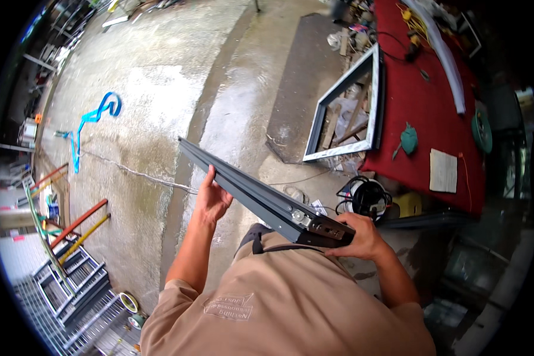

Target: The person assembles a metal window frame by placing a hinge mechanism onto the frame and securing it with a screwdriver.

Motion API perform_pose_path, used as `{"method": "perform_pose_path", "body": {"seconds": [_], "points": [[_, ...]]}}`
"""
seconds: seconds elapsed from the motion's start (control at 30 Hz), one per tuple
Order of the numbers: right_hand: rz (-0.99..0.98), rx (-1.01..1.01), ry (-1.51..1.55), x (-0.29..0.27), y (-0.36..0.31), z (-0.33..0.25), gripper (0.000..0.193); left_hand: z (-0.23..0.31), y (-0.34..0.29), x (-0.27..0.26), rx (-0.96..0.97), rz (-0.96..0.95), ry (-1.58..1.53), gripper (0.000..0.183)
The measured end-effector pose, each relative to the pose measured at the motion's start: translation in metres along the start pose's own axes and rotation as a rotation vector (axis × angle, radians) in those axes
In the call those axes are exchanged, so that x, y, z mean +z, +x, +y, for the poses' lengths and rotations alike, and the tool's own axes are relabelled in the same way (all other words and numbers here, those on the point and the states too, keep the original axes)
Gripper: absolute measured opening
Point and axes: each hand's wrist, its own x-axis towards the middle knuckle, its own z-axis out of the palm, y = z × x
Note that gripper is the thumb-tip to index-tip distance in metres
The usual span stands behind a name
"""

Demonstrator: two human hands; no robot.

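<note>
A long dark grey metal profile (249, 196) lies aslant in front of my body, its far end up and to the left, its near end at the right by my waist. My left hand (212, 200) is closed around its left half, thumb up along the side. At the near end, my right hand (361, 236) grips the corner, where a silvery metal fitting (301, 217) sits in the channel. The undersides of both hands' grips are partly hidden by the profile.
A red-covered table (421, 113) stands at the right, with a window frame (371, 107) leaning against it. A coiled black hose or cable (365, 199) lies nearby. Blue strap (92, 115) rests on the concrete floor; metal frames (71, 282) and red and yellow bars (80, 222) fill the left.
</note>
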Motion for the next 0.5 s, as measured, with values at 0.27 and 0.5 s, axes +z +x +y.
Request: {"method": "perform_pose_path", "body": {"seconds": [0.27, 0.5], "points": [[0.145, 0.165, 0.183, -0.029, -0.003, 0.031, 0.081, -0.013, 0.116, 0.094, -0.174, 0.007, 0.147, 0.049], [0.358, 0.092, 0.223, -0.048, 0.040, 0.029, 0.060, -0.017, 0.235, 0.151, -0.317, -0.082, 0.233, 0.042]]}}
